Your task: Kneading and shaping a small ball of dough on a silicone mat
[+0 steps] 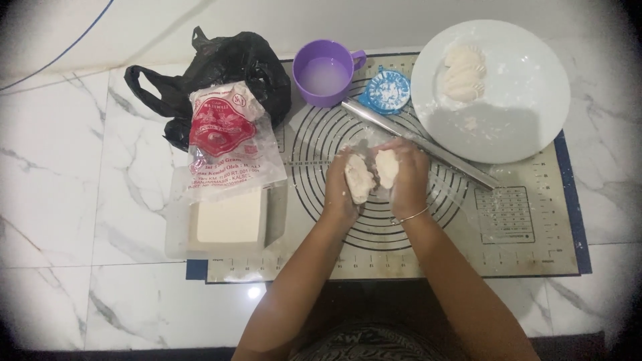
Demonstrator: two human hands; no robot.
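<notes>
Both hands meet over the middle of the mat, each closed on its own piece of pale dough: the left hand (341, 190) grips an oval lump of soft white dough (359, 179), and the right hand (406, 177), a thin bangle at its wrist, pinches a smaller lump of white dough (386, 167) just beside it, the two lumps nearly touching between the palms. Under the hands lies a beige silicone pastry mat with dark printed circles and a blue edge (535, 257), spread on the white marble floor (60, 200). Just left of the left hand stands a clear rectangular plastic tub holding a white block (231, 220), and a crumpled clear plastic packet with a red label (227, 140) lies tilted across the tub's far edge. Just beyond the right hand a long metal rolling pin (418, 142) runs slantwise across the mat, its far end to the left. Farther out, behind the pin, sits a round blue dumpling press dusted with flour (385, 91), with a purple plastic mug of cloudy water (324, 72) to its left. Beyond and to the right of the hands rests a round white plate (521, 107) carrying pale folded dumplings (463, 73). A black plastic bag (221, 73) lies bunched far to the left, behind the packet.
</notes>
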